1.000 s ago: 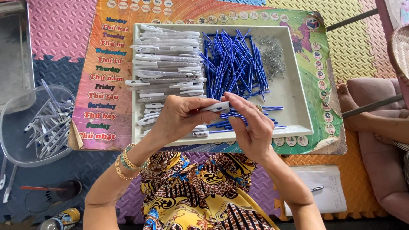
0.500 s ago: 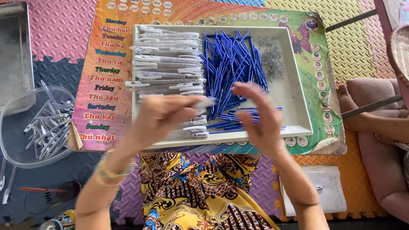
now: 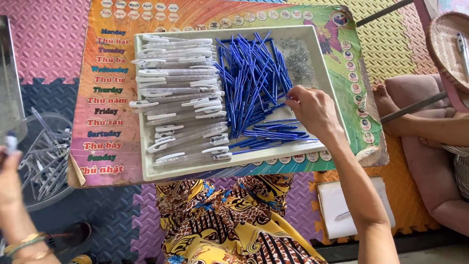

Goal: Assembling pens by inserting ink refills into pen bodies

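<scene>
1. Far left, the left hand (image 3: 10, 183) is hovering beside the clear round bowl (image 3: 41, 156), its grip clenching around a pen (image 3: 10, 142) whose dark tip is poking up above the fingers.
2. That bowl is sitting on the foam floor mat (image 3: 49, 44), holding a loose heap of pale finished pens.
3. Moving right, the white tray (image 3: 322, 73) is resting on a colourful printed board (image 3: 105, 112) across the person's lap.
4. Inside the tray, clear pen barrels (image 3: 181, 93) are lying stacked on the left side, and blue refills (image 3: 251, 80) are piling up in the middle.
5. A small cluster of metal springs (image 3: 299, 61) is sitting in the tray's far right corner.
6. The right hand (image 3: 312, 110) is reaching into the tray, fingertips touching the blue refills; I cannot tell whether its grip is closing on one.
</scene>
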